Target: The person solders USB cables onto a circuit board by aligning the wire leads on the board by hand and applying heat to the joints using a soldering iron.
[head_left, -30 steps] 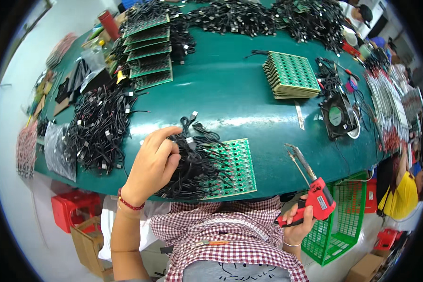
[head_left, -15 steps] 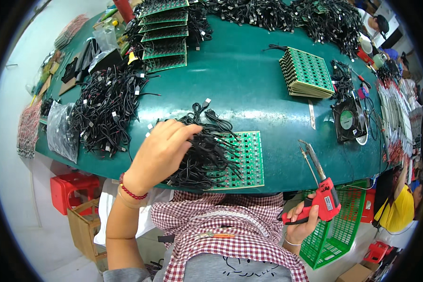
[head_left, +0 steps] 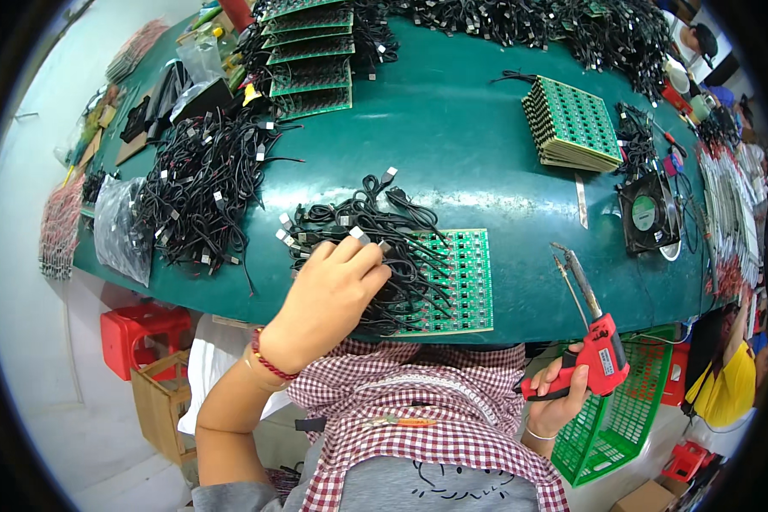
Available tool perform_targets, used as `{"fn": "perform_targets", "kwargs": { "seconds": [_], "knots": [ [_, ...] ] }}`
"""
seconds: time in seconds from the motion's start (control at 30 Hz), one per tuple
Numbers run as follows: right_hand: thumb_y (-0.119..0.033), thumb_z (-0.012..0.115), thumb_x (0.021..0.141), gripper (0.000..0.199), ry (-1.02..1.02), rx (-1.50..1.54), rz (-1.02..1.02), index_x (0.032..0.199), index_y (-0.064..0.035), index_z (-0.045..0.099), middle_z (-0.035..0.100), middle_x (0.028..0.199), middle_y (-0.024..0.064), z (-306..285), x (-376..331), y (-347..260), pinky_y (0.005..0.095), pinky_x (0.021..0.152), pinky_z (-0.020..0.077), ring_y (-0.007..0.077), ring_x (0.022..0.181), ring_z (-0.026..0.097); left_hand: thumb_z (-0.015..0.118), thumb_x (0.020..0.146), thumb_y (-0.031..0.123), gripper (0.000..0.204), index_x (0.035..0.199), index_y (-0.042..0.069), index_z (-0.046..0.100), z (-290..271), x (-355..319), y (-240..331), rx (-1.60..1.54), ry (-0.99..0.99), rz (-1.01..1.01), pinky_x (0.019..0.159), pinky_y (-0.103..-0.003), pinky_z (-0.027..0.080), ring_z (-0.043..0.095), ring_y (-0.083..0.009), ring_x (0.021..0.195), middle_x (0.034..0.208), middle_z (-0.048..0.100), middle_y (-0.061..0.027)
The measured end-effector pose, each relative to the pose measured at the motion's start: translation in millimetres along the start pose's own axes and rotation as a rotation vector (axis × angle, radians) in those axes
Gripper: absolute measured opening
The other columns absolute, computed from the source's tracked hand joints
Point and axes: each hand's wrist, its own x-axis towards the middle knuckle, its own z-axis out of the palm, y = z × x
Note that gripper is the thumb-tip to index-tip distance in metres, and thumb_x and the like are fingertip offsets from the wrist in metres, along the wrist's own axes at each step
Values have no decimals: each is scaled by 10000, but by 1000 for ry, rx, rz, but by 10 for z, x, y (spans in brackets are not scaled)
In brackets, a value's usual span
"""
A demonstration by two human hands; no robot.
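Observation:
My left hand is closed, fingers curled into a bundle of black USB cables at the table's near edge. A pale plug shows by its fingertips; exactly how many cables it grips is hidden. These cables lie over the left part of a green circuit board panel, their thin wire ends reaching its rows of small parts. In my right hand is a red and black soldering gun, held by the handle with its metal tip pointing up and away, right of the panel and apart from it.
A pile of black cables lies left, beside a clear plastic bag. Tiered circuit boards stand behind. At right are a stack of panels, a metal strip and a small fan. A green basket stands below.
My left hand has come down and to the right across the cable bundle, its fingers more curled. The soldering gun stays in my right hand, and the whole view has shifted slightly.

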Motion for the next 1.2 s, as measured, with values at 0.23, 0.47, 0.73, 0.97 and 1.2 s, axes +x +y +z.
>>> {"fn": "perform_targets", "kwargs": {
  "seconds": [0.23, 0.47, 0.73, 0.97, 1.2],
  "knots": [
    [-330, 437, 989, 366, 29, 17, 5, 1177, -16, 438, 511, 643, 43, -12, -47, -18, 232, 443, 403, 84, 441, 424, 665, 718, 68, 175, 880, 72, 600, 8, 34, 106, 21, 11, -127, 736, -365, 371, 497, -241, 848, 866, 485, -63],
    [-340, 481, 964, 395, 72, 20, 8, 1153, 3, 432, 482, 612, 59, 10, -24, -24, 243, 424, 403, 104, 419, 405, 628, 769, -4, 163, 897, 56, 548, -67, -59, 19, -225, 132, -205, 770, -376, 377, 516, -261, 816, 912, 526, -69],
    [-333, 477, 967, 384, 46, 5, 19, 1153, 1, 434, 487, 631, 58, 32, -1, -25, 247, 430, 403, 102, 429, 411, 555, 734, -90, 256, 951, 45, 579, -185, 39, -24, -137, -64, -123, 783, -352, 378, 483, -292, 834, 931, 509, -102],
    [-329, 457, 977, 372, 46, -6, 32, 1160, -6, 443, 498, 633, 54, 24, 11, -8, 241, 442, 407, 92, 431, 414, 608, 702, -34, 225, 900, 72, 605, -155, 55, 23, 22, 158, -87, 819, -380, 384, 513, -256, 912, 939, 526, -73],
    [-331, 441, 983, 370, 24, -10, 31, 1169, -12, 450, 512, 637, 47, 72, 22, -28, 237, 452, 403, 91, 427, 416, 663, 719, 47, 169, 841, 101, 560, 14, 55, 104, 65, -92, 117, 881, -388, 369, 544, -200, 939, 948, 568, -24]
  ]
}}
